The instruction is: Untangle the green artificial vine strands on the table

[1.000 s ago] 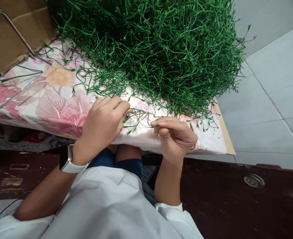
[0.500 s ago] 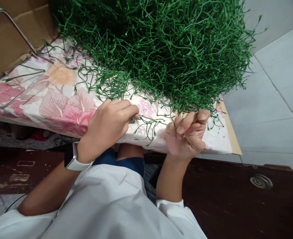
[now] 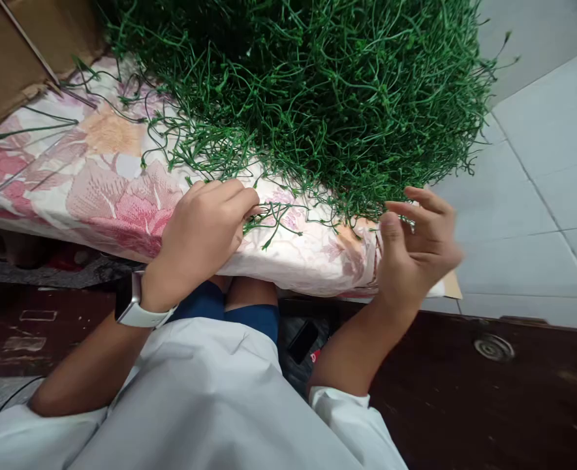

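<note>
A big heap of thin green plastic stems [image 3: 318, 85] lies on a table covered with a pink floral cloth [image 3: 117, 189]. My left hand [image 3: 203, 232], with a white watch on the wrist, rests on the cloth's front edge and pinches a small green sprig [image 3: 271, 219] between fingertips and thumb. My right hand [image 3: 416, 251] hovers at the heap's lower right edge, fingers apart and slightly blurred, with nothing in it.
A cardboard box [image 3: 19, 52] and a metal wire frame [image 3: 29, 46] stand at the back left. Pale floor tiles [image 3: 538, 196] lie to the right, and a dark wooden surface [image 3: 489, 391] runs below the table. A dark phone-like object [image 3: 303, 341] lies under the table edge.
My right hand let go of the stem it pinched and moved right, toward the heap's edge, with its fingers spread. My left hand kept its hold on the sprig.
</note>
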